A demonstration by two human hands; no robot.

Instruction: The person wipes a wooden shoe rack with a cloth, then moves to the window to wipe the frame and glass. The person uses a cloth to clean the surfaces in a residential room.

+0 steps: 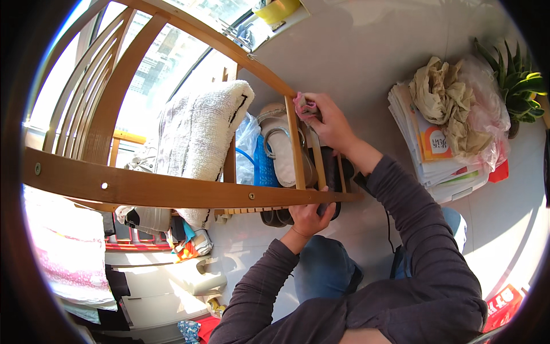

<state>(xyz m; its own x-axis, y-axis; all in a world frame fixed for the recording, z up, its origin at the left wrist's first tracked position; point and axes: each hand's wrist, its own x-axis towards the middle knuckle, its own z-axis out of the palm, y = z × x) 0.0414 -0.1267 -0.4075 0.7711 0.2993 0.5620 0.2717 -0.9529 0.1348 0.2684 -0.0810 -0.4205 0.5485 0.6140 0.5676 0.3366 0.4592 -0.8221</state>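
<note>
My right hand [328,118] grips a bunched pink and grey cloth [305,107] against the corner of a wooden furniture frame [184,192] with curved slats. My left hand [310,218] holds the frame's near rail from below, close to its right end. Narrow wooden crossbars [294,142] span the space between the two hands. Behind these crossbars sit a beige sandal [283,152] with a metal ring, a blue perforated plastic item [264,165] and dark footwear [331,170]. A thick white fleecy cushion or folded blanket [195,133] rests on the frame.
A stack of papers [412,129] on the right bears crumpled brown paper [442,94] and clear plastic. Beyond it stands a potted plant [522,86]. White shoes [148,219] and a pale plastic stool [197,275] are at lower left. Windows [180,56] line the upper left.
</note>
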